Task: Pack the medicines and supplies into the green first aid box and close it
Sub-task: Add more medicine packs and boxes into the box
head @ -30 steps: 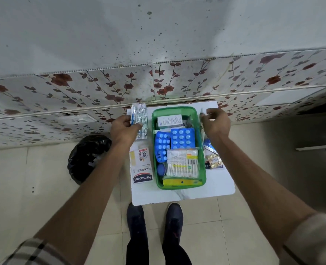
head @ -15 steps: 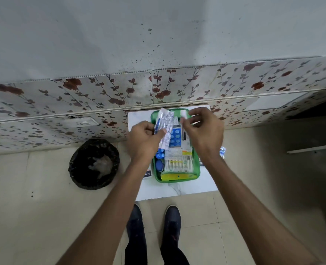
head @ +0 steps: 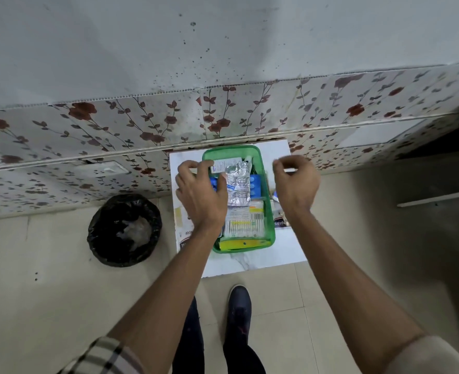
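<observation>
green first aid box (head: 267, 211) sits open on the small white table (head: 255, 261) against the flowered wall tiles; no lid in view; silver blister strip (head: 239, 184) lies on top of the contents, slanted over the blue pill packs (head: 254, 182); cotton swab pack (head: 245, 224) nearer the front, yellow item at the front wall.

left hand (head: 202, 197) spread, fingers loose over the box's left rim, gripping nothing as far as i can see; right hand (head: 295, 184) hovers just right of the box, fingers curled, thumb and forefinger close, nothing visible between them.

step in hand, my judgement: settling the strip, then fetching what's left on the table; better to press the strip flat so the stack stays below the rim for closing; lay flat cartons last.

writing: carton under the left wrist (head: 183, 230) mostly hidden, text not readable; carton by the right wrist (head: 280, 223) shows "plas" upside down; the rest too small.
</observation>
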